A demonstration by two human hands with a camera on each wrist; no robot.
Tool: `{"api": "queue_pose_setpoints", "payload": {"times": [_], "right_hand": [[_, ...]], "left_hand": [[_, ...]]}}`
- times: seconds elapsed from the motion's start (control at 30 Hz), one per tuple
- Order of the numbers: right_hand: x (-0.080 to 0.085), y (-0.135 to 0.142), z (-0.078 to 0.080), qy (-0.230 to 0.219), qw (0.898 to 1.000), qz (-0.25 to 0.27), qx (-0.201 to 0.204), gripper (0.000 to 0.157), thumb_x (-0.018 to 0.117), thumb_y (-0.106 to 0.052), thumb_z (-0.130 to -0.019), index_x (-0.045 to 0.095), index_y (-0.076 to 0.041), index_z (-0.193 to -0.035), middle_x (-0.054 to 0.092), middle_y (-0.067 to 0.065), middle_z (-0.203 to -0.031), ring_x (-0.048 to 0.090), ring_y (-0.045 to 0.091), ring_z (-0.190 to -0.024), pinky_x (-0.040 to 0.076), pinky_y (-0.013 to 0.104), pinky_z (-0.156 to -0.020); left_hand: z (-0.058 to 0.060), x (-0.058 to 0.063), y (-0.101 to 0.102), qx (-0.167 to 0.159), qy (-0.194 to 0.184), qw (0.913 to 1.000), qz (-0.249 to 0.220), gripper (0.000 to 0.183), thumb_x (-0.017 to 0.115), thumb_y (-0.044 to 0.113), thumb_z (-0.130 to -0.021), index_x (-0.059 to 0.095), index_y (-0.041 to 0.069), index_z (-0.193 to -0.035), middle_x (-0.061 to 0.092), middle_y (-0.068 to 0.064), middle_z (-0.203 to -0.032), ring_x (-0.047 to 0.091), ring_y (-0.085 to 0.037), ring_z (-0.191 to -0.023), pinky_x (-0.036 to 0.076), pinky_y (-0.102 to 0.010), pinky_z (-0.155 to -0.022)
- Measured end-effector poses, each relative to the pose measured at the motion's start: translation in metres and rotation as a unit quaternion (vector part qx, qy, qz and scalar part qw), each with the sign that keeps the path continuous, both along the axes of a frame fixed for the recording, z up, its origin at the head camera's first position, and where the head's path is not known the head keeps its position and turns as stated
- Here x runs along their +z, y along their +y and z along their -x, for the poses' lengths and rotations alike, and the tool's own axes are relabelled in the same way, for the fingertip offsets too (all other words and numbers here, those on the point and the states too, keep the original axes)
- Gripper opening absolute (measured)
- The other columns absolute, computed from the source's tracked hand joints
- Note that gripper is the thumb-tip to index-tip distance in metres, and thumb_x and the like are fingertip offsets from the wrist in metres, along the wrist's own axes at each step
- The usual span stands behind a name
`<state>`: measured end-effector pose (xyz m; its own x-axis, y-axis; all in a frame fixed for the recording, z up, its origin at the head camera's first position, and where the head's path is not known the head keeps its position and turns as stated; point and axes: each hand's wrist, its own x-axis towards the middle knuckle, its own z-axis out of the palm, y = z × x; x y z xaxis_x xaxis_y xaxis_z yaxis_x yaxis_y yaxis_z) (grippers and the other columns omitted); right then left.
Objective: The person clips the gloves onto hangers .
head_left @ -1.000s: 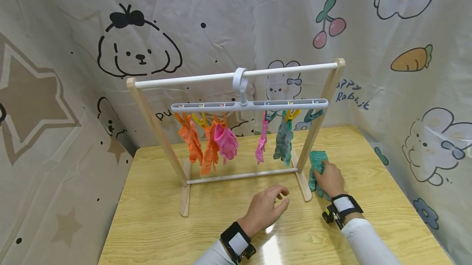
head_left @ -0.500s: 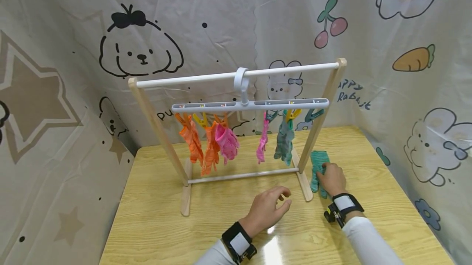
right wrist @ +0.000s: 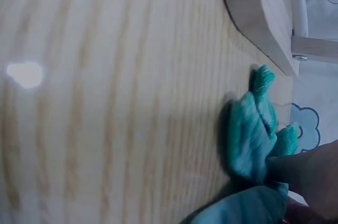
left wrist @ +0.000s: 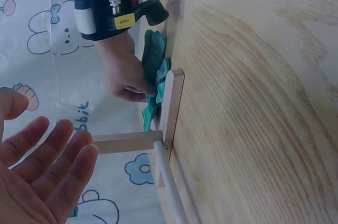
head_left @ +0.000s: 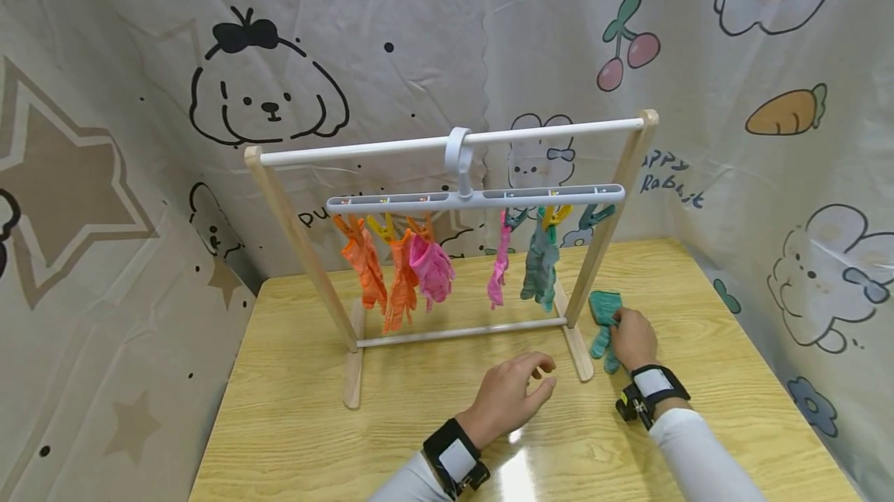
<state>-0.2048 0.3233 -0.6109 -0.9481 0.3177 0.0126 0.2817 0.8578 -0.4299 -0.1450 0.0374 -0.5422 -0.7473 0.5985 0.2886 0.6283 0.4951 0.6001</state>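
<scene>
A green knitted glove (head_left: 604, 308) lies on the table to the right of the drying rack's foot. My right hand (head_left: 634, 341) pinches its middle, and the fabric bunches up around the fingertips, as the folds of the glove (right wrist: 248, 139) show in the right wrist view. My left hand (head_left: 508, 393) hovers over the table in front of the rack, fingers relaxed and holding nothing. In the left wrist view that left hand (left wrist: 47, 176) shows its palm and loosely bent fingers. Part of the glove is hidden behind the right hand.
A wooden rack (head_left: 300, 246) carries a grey clip hanger (head_left: 419, 202). Orange gloves (head_left: 400, 285), pink gloves (head_left: 431, 269) and a grey-green glove (head_left: 538, 269) hang from its clips. A teal clip (head_left: 595, 217) at the right end holds nothing. A printed curtain (head_left: 419, 36) encloses the table.
My right fingers have drawn together on the green glove, which has gone from lying flat to gathered in the middle. The left hand has stayed nearly still.
</scene>
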Motion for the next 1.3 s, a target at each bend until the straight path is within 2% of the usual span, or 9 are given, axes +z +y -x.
{"api": "queue_pose_setpoints", "payload": {"times": [0.2,0.4,0.7,0.9,1.1,1.3], "right_hand": [[-0.001,0.0,0.0,0.019,1.0,0.016,-0.013,0.017,0.061,-0.002,-0.095,0.064,0.01,-0.106,0.069,0.031,-0.103,0.068,0.046,-0.092,0.054,0.056,-0.076],[0.001,-0.003,-0.004,0.042,0.998,0.046,-0.02,0.017,0.059,-0.003,-0.097,0.063,0.009,-0.108,0.069,0.03,-0.102,0.067,0.041,-0.087,0.053,0.051,-0.072],[0.006,-0.007,-0.016,0.086,0.993,0.075,-0.036,0.019,0.057,-0.004,-0.098,0.062,0.008,-0.112,0.067,0.031,-0.109,0.067,0.043,-0.095,0.054,0.052,-0.078],[0.01,-0.012,-0.025,0.111,0.99,0.085,-0.027,0.021,0.059,-0.004,-0.097,0.063,0.009,-0.113,0.067,0.032,-0.111,0.069,0.042,-0.093,0.055,0.052,-0.075],[0.016,-0.018,-0.032,0.125,0.987,0.099,-0.023,0.022,0.058,-0.003,-0.098,0.062,0.009,-0.116,0.067,0.033,-0.115,0.069,0.045,-0.096,0.056,0.055,-0.081],[0.023,-0.026,-0.038,0.145,0.983,0.113,-0.026,0.023,0.059,-0.002,-0.097,0.062,0.009,-0.118,0.067,0.032,-0.117,0.069,0.046,-0.098,0.056,0.056,-0.082]], "left_hand": [[0.001,0.002,0.0,0.001,-0.003,1.0,-0.005,0.019,0.063,0.026,-0.099,0.069,0.016,-0.113,0.075,0.004,-0.107,0.07,-0.006,-0.089,0.05,-0.013,-0.071],[0.002,0.007,0.0,0.0,0.007,0.9999,-0.013,0.019,0.061,0.026,-0.1,0.068,0.018,-0.115,0.075,0.004,-0.108,0.071,-0.007,-0.091,0.05,-0.012,-0.072],[0.003,0.012,-0.002,0.004,0.009,0.9999,-0.014,0.022,0.06,0.026,-0.1,0.069,0.016,-0.118,0.075,0.004,-0.109,0.07,-0.007,-0.09,0.047,-0.011,-0.069],[0.003,0.014,-0.004,0.012,0.006,0.9998,-0.016,0.023,0.061,0.026,-0.1,0.069,0.016,-0.119,0.075,0.003,-0.11,0.07,-0.007,-0.091,0.047,-0.01,-0.069],[0.003,0.013,-0.007,0.02,0.012,0.9995,-0.021,0.022,0.062,0.026,-0.099,0.069,0.016,-0.118,0.075,0.004,-0.11,0.07,-0.007,-0.09,0.046,-0.01,-0.069],[0.005,0.017,-0.01,0.022,-0.003,0.9993,-0.031,0.023,0.06,0.026,-0.1,0.068,0.016,-0.12,0.075,0.003,-0.111,0.07,-0.009,-0.092,0.047,-0.01,-0.071]]}}
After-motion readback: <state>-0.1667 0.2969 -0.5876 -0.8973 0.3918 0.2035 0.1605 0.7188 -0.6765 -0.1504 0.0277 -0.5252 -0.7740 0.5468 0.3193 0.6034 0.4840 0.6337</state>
